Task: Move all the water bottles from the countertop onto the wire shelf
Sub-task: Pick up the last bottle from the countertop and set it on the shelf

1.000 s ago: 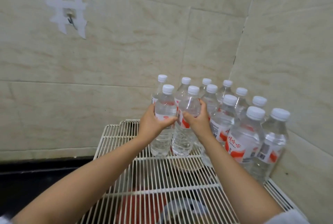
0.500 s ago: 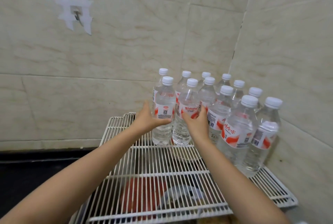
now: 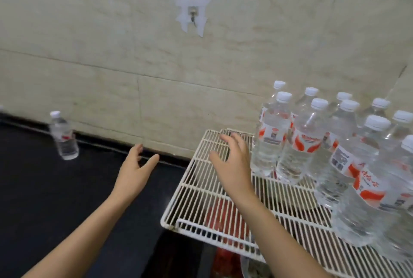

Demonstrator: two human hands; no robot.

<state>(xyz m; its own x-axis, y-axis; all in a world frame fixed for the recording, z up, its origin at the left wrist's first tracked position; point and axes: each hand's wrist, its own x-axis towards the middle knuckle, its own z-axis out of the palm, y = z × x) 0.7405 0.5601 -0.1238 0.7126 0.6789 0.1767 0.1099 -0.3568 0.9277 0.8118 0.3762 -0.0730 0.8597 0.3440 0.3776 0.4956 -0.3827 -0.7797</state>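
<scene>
Several clear water bottles (image 3: 297, 141) with white caps and red-and-white labels stand packed together on the right part of the white wire shelf (image 3: 201, 190). One more water bottle (image 3: 63, 135) stands upright on the black countertop (image 3: 44, 199) at the left, close to the wall. My left hand (image 3: 136, 172) hovers over the countertop, fingers spread, holding nothing. My right hand (image 3: 232, 161) is over the shelf's left part, just left of the nearest bottles, fingers apart and holding nothing.
A tiled wall runs behind everything, with a small metal hook (image 3: 192, 15) taped to it. Red items (image 3: 223, 217) and a dark pan-like object lie under the wire shelf. A sliver of another object shows at the far left edge (image 3: 1, 110).
Both hands have let go of the two bottles they held on the shelf and drawn back leftward. The view has swung left, bringing the countertop and its lone bottle into sight.
</scene>
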